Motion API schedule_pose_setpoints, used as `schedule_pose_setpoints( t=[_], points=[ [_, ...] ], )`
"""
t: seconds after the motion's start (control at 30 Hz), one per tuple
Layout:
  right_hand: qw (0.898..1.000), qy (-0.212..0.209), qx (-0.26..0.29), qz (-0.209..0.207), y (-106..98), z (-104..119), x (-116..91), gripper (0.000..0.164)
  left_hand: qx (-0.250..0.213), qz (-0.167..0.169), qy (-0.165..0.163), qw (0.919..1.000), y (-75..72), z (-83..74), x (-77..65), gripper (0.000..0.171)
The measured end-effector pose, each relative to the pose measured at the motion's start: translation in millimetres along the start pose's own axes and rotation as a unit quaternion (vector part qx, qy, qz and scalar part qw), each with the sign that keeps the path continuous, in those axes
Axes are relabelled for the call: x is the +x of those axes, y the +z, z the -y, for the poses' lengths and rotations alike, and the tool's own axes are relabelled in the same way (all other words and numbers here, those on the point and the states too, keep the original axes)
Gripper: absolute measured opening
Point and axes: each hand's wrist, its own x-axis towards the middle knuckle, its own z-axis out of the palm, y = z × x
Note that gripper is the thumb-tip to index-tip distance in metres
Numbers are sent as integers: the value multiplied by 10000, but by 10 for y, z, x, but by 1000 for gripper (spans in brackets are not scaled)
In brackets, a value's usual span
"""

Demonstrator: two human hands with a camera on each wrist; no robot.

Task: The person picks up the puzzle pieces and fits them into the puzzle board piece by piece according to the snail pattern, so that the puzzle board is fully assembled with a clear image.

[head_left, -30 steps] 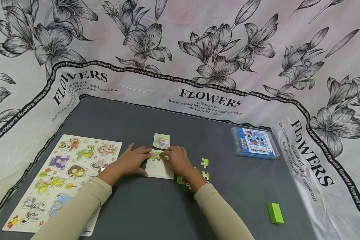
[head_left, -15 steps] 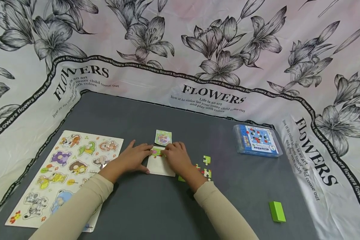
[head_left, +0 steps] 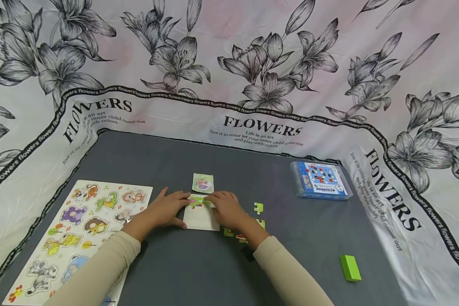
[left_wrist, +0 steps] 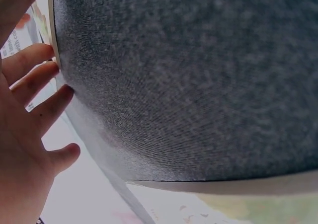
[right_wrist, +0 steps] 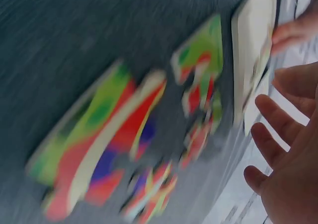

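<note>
Straight-fingered, the left hand touches the puzzle board; whether the right hand pinches anything we cannot tell, its fingers covering one corner. Loose pieces blur.

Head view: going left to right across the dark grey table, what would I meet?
White rectangular animal-picture board → left hand → small square cream puzzle tray → right hand → uppermost loose green jigsaw piece → flat blue plastic box → bright green rectangular block.

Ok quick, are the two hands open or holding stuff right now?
Left hand: open, touching the small white board.
Right hand: reaching over that board; can't tell if it's pinching anything.
</note>
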Motion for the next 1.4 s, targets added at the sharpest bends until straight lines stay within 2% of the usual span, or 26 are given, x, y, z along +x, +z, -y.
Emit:
schedule_pose_setpoints(
  t=[0.1, 0.2, 0.37, 0.53, 0.63, 0.8, 1.2, 1.4],
  points=[
    [9988, 132, 445, -130, -45, -126, -65, 36, -22, 17, -73, 10000, 6, 19, -24, 80],
    [9975, 275, 629, -190, -98, -246, -133, 37, -6, 31, -150, 9999, 8, 52, -74, 80],
    [9970, 531, 495, -265, -156, -440, -229, 37, -110, -62, -247, 9996, -22, 101, -180, 80],
    [9941, 850, 515, -436, -154, -631, -324, 37, -62, -207, -212, 9995, -41, 146, -217, 79],
    [9928, 1056, 406, -400, -128, -738, -386, 38, -36, -272, -162, 9995, -30, 162, -206, 79],
    [9925, 1142, 254, -365, -82, -862, -479, 37, -14, -320, -108, 9994, -7, 172, -175, 80],
    [9907, 1278, 177, -427, -74, -950, -625, 33, -115, -253, 23, 9996, 51, 122, -65, 81],
    [9928, 1120, -24, -423, -126, -931, -683, 32, -164, -312, 174, 9992, 66, 32, 15, 80]
  ],
)
